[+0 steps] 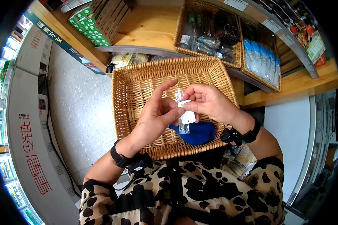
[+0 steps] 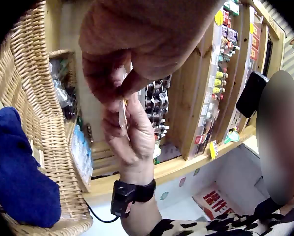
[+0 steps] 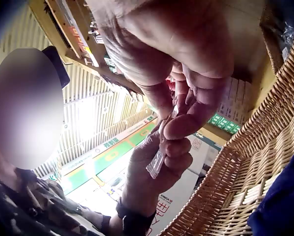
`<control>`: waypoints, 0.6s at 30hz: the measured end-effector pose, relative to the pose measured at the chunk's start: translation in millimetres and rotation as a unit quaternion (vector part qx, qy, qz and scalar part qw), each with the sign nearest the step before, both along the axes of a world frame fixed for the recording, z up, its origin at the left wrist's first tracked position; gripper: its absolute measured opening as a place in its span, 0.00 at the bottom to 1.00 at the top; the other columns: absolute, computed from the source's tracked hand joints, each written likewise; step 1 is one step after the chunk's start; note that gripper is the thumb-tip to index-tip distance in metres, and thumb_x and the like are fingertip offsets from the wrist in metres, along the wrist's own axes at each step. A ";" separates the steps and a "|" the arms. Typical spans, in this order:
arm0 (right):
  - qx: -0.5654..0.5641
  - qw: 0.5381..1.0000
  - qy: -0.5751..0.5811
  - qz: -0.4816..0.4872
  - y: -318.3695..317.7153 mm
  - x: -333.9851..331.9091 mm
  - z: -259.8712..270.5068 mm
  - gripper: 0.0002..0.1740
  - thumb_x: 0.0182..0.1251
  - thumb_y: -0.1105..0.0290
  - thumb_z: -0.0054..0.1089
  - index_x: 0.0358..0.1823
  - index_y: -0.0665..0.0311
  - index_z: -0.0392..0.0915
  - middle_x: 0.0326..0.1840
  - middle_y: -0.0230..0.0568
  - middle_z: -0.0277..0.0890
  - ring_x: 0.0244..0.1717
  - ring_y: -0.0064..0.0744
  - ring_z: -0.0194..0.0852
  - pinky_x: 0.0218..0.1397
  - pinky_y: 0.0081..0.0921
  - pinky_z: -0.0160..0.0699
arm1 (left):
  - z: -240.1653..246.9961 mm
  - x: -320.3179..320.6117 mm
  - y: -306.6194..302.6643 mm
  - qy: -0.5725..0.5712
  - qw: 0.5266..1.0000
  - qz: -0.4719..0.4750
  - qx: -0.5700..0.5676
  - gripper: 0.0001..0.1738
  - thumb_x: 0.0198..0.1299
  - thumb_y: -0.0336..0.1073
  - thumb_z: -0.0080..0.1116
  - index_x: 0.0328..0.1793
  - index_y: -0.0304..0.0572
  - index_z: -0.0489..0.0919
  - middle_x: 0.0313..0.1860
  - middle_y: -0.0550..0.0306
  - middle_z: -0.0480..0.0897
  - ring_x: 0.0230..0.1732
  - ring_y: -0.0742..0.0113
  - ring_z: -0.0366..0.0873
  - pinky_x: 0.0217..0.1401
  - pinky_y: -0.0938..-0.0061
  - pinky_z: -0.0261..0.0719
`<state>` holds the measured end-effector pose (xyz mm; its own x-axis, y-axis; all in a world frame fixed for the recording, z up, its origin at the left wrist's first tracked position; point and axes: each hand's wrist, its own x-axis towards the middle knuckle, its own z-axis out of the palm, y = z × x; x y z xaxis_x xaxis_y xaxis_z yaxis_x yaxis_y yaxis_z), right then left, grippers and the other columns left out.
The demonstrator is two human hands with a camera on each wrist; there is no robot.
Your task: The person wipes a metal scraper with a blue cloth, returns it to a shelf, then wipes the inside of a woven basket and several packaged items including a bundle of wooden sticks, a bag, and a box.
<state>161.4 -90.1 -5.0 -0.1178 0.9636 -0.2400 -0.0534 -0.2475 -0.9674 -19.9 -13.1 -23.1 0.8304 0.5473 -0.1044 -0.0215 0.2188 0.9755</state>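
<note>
Both hands meet over a wicker basket (image 1: 124,77), around a narrow clear plastic packet (image 1: 184,128) with a small white tag (image 1: 189,117) on it. My left hand (image 1: 157,111) pinches the packet beside the tag, its index finger raised. Thumb and fingers of my right hand (image 1: 211,102) pinch the tag's upper edge. In the right wrist view, the ribbed end of the packet (image 3: 156,164) sticks out below the fingers. A dark blue cloth item (image 1: 199,134) lies in the basket under the hands. What the packet holds is hard to tell.
Behind the basket, a wooden shelf (image 1: 148,24) carries stacked green-and-white boxes (image 1: 97,28). Two smaller wicker baskets there hold packaged goods (image 1: 208,41) and blue-topped clear packets (image 1: 261,58). A white freezer cabinet (image 1: 28,127) stands to the left across the tiled floor (image 1: 82,108).
</note>
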 end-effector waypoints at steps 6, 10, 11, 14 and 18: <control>-0.020 0.999 0.026 0.033 -2.8 7.1 -2.7 0.12 0.66 0.71 0.55 0.47 0.70 0.70 0.36 0.36 0.78 0.29 0.16 0.74 0.27 0.12 0.74 | 2.5 2.5 2.4 -0.014 0.999 0.005 -0.044 0.37 0.59 0.24 0.57 0.72 0.42 0.53 0.31 0.59 0.77 0.32 0.75 0.76 0.33 0.80 0.78; -0.010 0.999 0.042 0.015 -4.8 10.1 -6.4 0.12 0.66 0.71 0.56 0.47 0.69 0.71 0.35 0.34 0.77 0.31 0.15 0.74 0.29 0.12 0.74 | 0.2 5.7 5.0 -0.017 0.997 -0.005 -0.071 0.35 0.59 0.26 0.58 0.70 0.40 0.54 0.31 0.58 0.78 0.33 0.74 0.77 0.35 0.80 0.78; -0.005 0.999 0.053 0.012 -5.2 11.1 -7.0 0.12 0.65 0.72 0.56 0.47 0.68 0.71 0.35 0.33 0.77 0.31 0.15 0.74 0.30 0.12 0.74 | -0.8 6.4 5.4 -0.016 0.997 -0.004 -0.078 0.34 0.59 0.26 0.58 0.69 0.40 0.55 0.31 0.58 0.78 0.33 0.74 0.78 0.35 0.80 0.79; -0.013 0.998 0.062 -0.003 -6.7 15.5 -5.2 0.11 0.64 0.73 0.56 0.46 0.68 0.72 0.34 0.33 0.77 0.30 0.15 0.73 0.29 0.12 0.73 | -1.6 8.5 5.7 -0.025 0.996 -0.021 -0.085 0.32 0.59 0.27 0.59 0.67 0.38 0.57 0.32 0.57 0.79 0.32 0.72 0.78 0.35 0.79 0.79; 0.000 0.997 0.070 -0.018 -7.3 27.4 -6.4 0.10 0.63 0.74 0.56 0.45 0.67 0.72 0.33 0.33 0.77 0.29 0.16 0.73 0.29 0.13 0.73 | -0.7 10.8 3.9 -0.032 0.992 -0.014 -0.120 0.27 0.60 0.29 0.58 0.64 0.38 0.62 0.31 0.57 0.79 0.32 0.71 0.79 0.35 0.79 0.79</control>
